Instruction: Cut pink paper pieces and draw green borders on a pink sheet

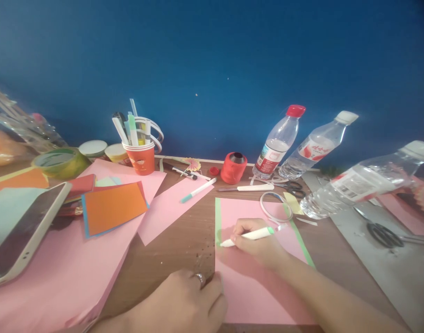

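Note:
A pink sheet of paper (257, 286) with green strips along its left and right edges lies on the table. My right hand (255, 243) is over it, fingers closed around a white marker (255, 234) with a green end at the upper right. The marker's tip points left and meets the sheet near the left green strip (218, 219). Beside the sheet's lower left edge rests my left hand (187, 300), a ring on one finger. Its fingers are curled together and press on that edge; their tips are partly hidden.
Behind the sheet are a white utility knife (255, 188), a red spool (233, 169) and a capped marker (198, 190). Bottles (276, 145) and scissors (383, 235) stand or lie right. Left are a phone (28, 231), orange paper (115, 208) and a cup of pens (142, 159).

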A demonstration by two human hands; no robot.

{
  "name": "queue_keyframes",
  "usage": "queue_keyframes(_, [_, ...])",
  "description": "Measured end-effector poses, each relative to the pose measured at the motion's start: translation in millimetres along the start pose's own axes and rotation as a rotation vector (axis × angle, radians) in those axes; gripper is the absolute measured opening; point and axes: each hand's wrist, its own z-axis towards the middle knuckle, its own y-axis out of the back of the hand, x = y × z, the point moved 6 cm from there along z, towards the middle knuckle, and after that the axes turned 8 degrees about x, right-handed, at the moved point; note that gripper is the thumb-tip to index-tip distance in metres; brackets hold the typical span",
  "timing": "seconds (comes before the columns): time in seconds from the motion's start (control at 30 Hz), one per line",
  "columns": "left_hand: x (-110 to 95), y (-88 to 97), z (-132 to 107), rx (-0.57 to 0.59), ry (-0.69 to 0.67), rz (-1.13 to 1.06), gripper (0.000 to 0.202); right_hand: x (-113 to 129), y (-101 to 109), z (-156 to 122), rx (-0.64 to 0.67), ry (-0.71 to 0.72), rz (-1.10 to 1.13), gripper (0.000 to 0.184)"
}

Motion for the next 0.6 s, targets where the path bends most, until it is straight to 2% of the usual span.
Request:
queue_keyframes(0.13, [1, -0.7, 0, -0.008, 0.022, -0.009, 0.020, 2, -2, 1, 0.061, 0.006, 0.042, 0.021])
queue_keyframes(0.27, [1, -1.0, -1, -0.003, 0.051, 0.005, 0.018, 12, 16, -6, -0.153, 0.008, 0.091, 0.020])
queue_keyframes(0.33, [4, -1.1, -2, 0.025, 0.103, 0.019, 0.017, 18, 22, -11, -0.218, 0.027, 0.129, 0.017])
queue_keyframes(0.47, [13, -2.8, -3, 0.087, 0.214, 0.043, 0.015, 21, 11, -13, -0.102, 0.018, 0.191, 0.013])
queue_keyframes(0.6, [12, -1.2, -4, -0.019, 0.241, 0.095, 0.020, 15, -10, -11, 0.008, 0.005, 0.150, 0.007])
